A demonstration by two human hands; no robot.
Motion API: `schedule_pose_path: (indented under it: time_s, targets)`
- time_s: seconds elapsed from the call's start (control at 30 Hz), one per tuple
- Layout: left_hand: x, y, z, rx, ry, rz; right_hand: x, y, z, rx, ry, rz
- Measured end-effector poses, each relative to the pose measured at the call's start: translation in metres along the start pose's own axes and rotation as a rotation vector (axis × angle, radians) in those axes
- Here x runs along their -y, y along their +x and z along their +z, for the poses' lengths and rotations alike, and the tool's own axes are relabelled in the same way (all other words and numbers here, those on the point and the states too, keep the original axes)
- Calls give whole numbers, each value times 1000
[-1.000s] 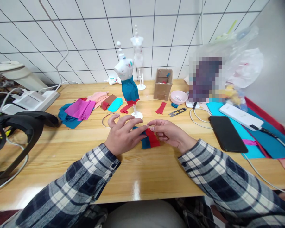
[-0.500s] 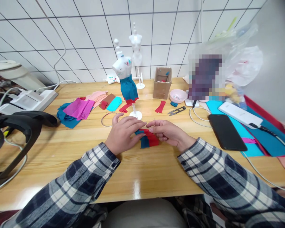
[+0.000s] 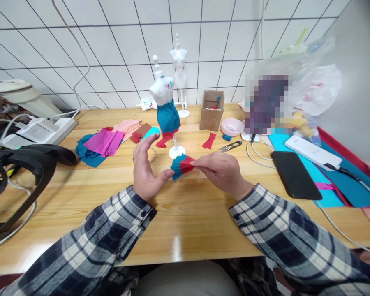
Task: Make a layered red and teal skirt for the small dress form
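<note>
While the right hand (image 3: pixel 225 170) pinches the red end of a two-coloured cloth (image 3: pixel 179 165) between thumb and fingers, the left hand (image 3: pixel 144 170) is open, its thumb spread away from the curved fingers. The step in hand looks like gathering the cloth into folds at its red end. From here, the next move would seem to call for a firm right pinch, with the left thumb and fingers closing on the blue end. The cloth is between the hands, well in from the near edge of the tabletop (image 3: pixel 203 226), its blue part fanning toward the left thumb; I cannot tell whether that thumb touches it. Just beyond, toward the back edge, stands a dress form (image 3: pixel 163 92) in a blue skirt (image 3: pixel 168 118).
</note>
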State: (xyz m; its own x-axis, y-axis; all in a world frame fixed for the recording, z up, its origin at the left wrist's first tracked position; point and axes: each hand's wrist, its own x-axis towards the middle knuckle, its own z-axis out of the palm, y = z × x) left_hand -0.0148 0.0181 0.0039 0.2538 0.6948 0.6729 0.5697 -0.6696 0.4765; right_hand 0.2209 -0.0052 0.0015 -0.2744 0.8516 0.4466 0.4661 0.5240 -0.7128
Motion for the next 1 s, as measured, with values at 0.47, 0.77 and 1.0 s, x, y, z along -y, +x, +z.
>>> schedule_pose_path:
  time_s: [0.47, 0.77, 1.0]
  targets:
    - [-13, -1, 11, 459, 237, 186, -17, 0, 0, 255, -296, -160]
    - [-20, -8, 18, 547, 350, 298, -3, 0, 0, 378, -312, -72]
    - [-19, -8, 19, 589, 306, 263, 0, -2, 8, 454, -473, -2]
